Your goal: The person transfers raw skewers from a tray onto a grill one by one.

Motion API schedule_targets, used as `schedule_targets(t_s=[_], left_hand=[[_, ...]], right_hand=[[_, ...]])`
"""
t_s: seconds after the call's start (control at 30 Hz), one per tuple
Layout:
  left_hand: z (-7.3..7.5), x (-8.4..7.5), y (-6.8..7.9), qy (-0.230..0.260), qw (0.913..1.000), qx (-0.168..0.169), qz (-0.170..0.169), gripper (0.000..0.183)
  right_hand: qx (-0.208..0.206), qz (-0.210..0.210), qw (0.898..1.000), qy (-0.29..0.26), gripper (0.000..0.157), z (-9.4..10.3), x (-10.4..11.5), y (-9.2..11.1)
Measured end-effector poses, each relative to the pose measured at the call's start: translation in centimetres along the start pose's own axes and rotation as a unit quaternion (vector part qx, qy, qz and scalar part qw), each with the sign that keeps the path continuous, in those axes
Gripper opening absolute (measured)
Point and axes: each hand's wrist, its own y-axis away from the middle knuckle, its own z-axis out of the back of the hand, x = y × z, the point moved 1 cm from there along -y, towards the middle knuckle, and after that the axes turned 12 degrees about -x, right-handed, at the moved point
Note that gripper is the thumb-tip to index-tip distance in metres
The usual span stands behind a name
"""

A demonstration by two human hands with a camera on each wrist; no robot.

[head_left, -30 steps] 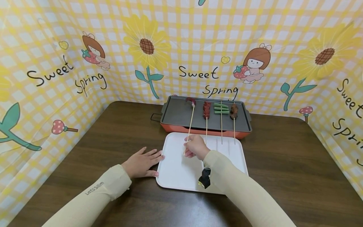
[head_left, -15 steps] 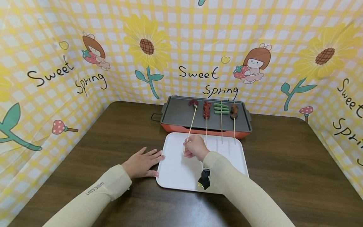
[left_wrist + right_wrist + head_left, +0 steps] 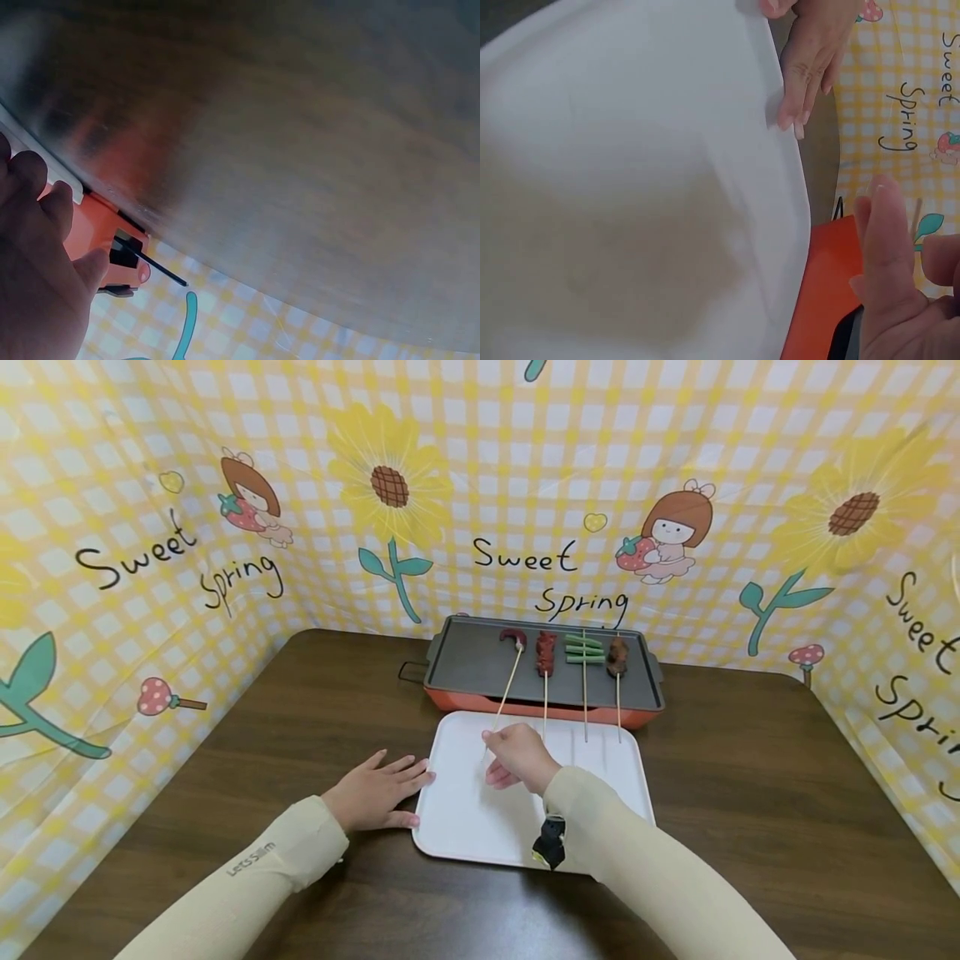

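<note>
My right hand (image 3: 521, 756) is over the white tray (image 3: 465, 818), its thumb and fingers parted around the lower end of a skewer (image 3: 509, 683). A curled dark-red piece, like an octopus tentacle, tops that skewer and lies on the griddle (image 3: 468, 652). In the right wrist view, the fingers (image 3: 889, 247) look straight, with a gap to the thumb and the thin stick (image 3: 917, 214) showing between. My left hand (image 3: 375, 789) lies flat on the table with fingers spread, fingertips at the tray's left rim.
On the griddle's right part lie a red meat skewer (image 3: 546, 653), a green bean-like skewer (image 3: 585, 652) and a brown meat skewer (image 3: 617, 658), their sticks reaching over the tray. A wire handle (image 3: 411, 672) juts out at the griddle's left. Patterned cloth (image 3: 480, 485) encloses the table.
The curled dark-red piece has shifted slightly right and come down onto the griddle. My right hand's fingers have loosened from its stick. My left hand has stayed put.
</note>
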Motion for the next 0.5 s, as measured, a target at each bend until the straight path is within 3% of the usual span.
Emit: schedule_targets(t_s=[0.27,0.4,0.5], left_hand=[[-0.1,-0.1,-0.3,-0.004,1.0,-0.001,-0.001,0.069],[0.2,-0.2,-0.4,-0.011,0.9999,0.002,-0.003,0.069],[0.4,-0.2,-0.4,0.002,0.9999,0.01,0.006,0.071]], right_hand=[[0.059,0.027,0.995,0.081,0.044,2.3,-1.8,2.0],[0.077,0.041,0.988,0.13,0.043,4.9,-4.1,3.1],[0.066,0.045,0.983,0.163,0.041,7.6,-6.0,3.7]])
